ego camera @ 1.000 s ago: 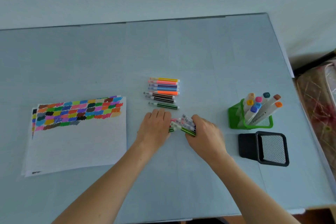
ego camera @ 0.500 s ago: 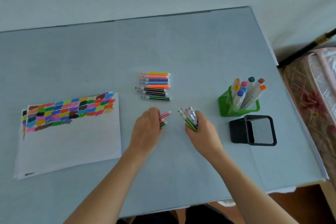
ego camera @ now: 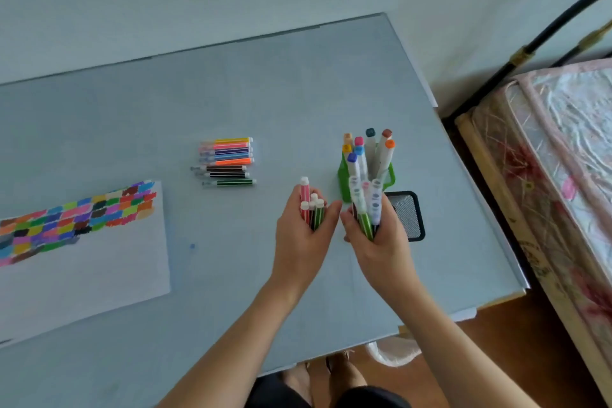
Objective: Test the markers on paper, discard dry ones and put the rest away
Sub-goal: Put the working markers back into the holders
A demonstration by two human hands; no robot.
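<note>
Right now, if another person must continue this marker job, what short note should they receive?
Left hand grips a small bundle of thin markers, held upright. Right hand grips a second bundle, just in front of the black mesh holder. Green holder already holds thick markers. Nine thin markers lie in a row on the table. Paper carries many colour swatches, so testing looks done. Left: stow both bundles, then deal with the row.

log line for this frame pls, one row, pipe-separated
left hand: grips marker bundle upright | right hand: grips second bundle | black mesh cup: behind right hand | loose markers: on table
</note>
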